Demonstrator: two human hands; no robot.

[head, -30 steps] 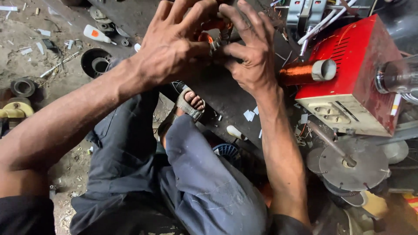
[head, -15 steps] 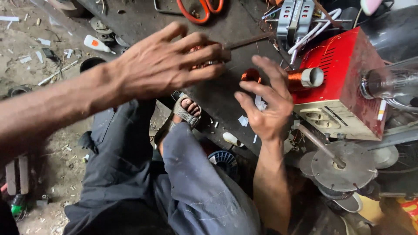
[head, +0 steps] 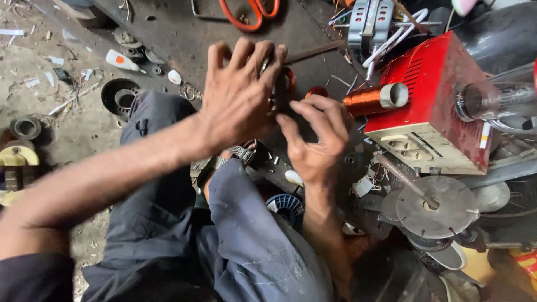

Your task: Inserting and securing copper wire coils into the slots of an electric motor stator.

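Workshop floor, dirt and grit at the left; dark metal bench (head: 184,39) running along the top, cluttered.

Item 1. Left hand (head: 238,98): fingers spread and curled over a small coil part (head: 286,84) with copper-red winding, held above the bench's near edge. Grip closed around it, though most of the part is hidden behind the fingers.

Item 2. Right hand (head: 316,142): open, fingers apart, fingertips touching the underside of the same part. Holds nothing of its own.

Item 3. Copper wire spool (head: 372,99): lies against the red box (head: 430,106) at the right, just beside the right hand.

Item 4. Orange-handled scissors (head: 249,14): far edge of the bench, untouched.

Item 5. Round metal disc (head: 428,207) on a spindle, below the red box.

Item 6. White glue bottle (head: 122,60), left end of the bench.

Item 7. Blue spool (head: 286,207), by the person's knee.

Step judged: fitting or adjusting the winding on the part, both hands engaged. Next move likely calls for a steady left grip while the right fingers work the wire.
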